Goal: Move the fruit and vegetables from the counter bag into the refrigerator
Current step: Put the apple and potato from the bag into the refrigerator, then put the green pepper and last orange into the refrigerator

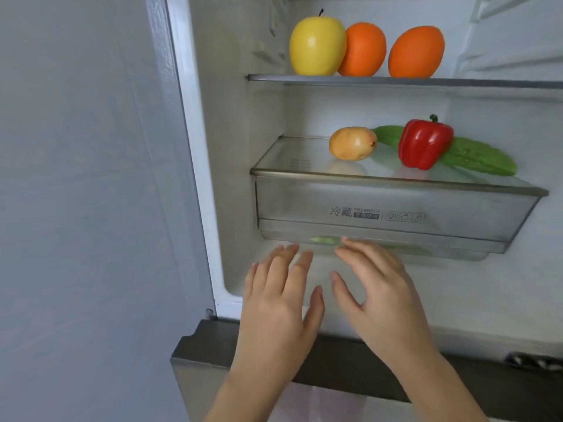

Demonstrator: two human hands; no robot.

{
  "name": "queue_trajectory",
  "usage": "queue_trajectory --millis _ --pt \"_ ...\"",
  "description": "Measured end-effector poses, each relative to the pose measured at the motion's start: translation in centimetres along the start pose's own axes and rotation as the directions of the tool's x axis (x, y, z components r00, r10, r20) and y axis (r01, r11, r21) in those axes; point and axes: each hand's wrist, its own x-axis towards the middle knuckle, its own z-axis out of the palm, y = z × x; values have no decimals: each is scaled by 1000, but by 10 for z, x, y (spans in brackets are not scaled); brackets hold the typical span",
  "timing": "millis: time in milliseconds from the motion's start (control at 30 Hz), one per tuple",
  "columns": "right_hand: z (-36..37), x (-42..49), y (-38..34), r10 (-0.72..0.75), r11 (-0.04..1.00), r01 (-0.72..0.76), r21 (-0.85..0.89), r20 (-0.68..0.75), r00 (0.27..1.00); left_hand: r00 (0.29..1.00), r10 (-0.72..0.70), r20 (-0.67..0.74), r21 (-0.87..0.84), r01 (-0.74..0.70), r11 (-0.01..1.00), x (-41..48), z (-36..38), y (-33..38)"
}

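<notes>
Plainly, a glossy red pepper (pixel 423 144) stands before a bumpy cucumber (pixel 479 158).

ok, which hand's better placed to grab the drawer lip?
Right, probably. The right hand is open with fingertips at the lower lip of the drawer, nearer its middle; the left hand, also open, sits just short of it toward the left corner.
</notes>
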Motion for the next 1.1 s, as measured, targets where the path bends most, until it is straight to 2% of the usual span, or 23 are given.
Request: queue_trajectory --millis 100,233,433,567,700,1100 --pt "-3 -21 -9 -16 998 12 69 68 998 997 -80 0 102 79 992 -26 -15 11" --pt "-6 -47 -24 -77 968 38 249 149 986 983 -180 -28 210 182 961 -66 -38 24" --pt "-10 -78 -70 -224 889 110 444 213 951 939 -342 -38 380 331 864 -124 -87 42" --pt "-12 -88 -111 -347 805 179 566 203 916 883 -446 -143 465 458 758 -154 -129 49" --pt "-17 -100 -156 -436 707 247 663 133 890 813 -519 -262 514 573 638 -183 -167 62" --pt "-85 -196 -326 -693 431 347 833 59 718 642 -551 -533 609 743 277 -308 -325 134"
